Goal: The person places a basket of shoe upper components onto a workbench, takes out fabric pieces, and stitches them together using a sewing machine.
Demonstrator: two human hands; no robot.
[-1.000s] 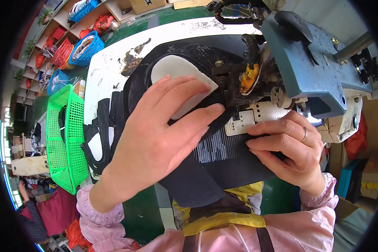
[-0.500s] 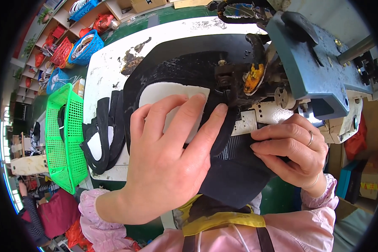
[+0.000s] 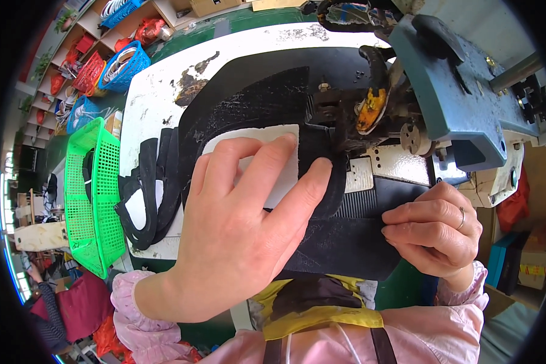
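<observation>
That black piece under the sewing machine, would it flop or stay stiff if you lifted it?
Probably floppy: the black piece curves and drapes off the table edge toward the lap. It looks thin and so probably light. The left hand presses it flat and the right hand pinches its edge, which suggests it shifts easily.

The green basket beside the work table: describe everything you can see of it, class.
The green basket is a bright plastic crate with walls of open mesh and a solid rim. It stands at the left edge of the white work table, apart from the left hand. A dark piece lies inside, too hidden to identify. A stack of black pieces lies on the table next to it; whether they touch it is unclear.
</observation>
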